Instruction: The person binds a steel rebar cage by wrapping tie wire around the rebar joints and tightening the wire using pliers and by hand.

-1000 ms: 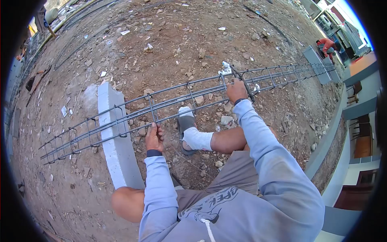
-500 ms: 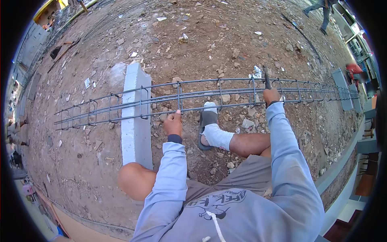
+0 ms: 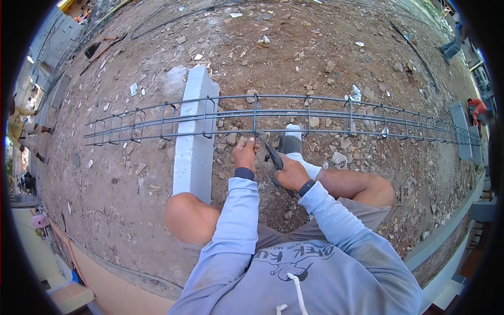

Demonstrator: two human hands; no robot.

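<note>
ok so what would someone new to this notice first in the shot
Most likely the long rebar cage, stretching nearly the whole width of the view and lying across a pale block left of centre. Next, the right hand with a dark tool, its tip by the cage's near bar, close beside the left hand.

"What is at the left hand's (image 3: pixel 245 156) fingertips?"
"Too small to tell."
"The dark tool (image 3: pixel 272 155)?"
"The right hand (image 3: pixel 292 173) covers its handles; its tip is indistinct."
"The pale block (image 3: pixel 193 163)?"
"A knee (image 3: pixel 191 218) hides its near end."
"The person in blue (image 3: pixel 454 46)?"
"Cut off by the dark right rim."
</note>
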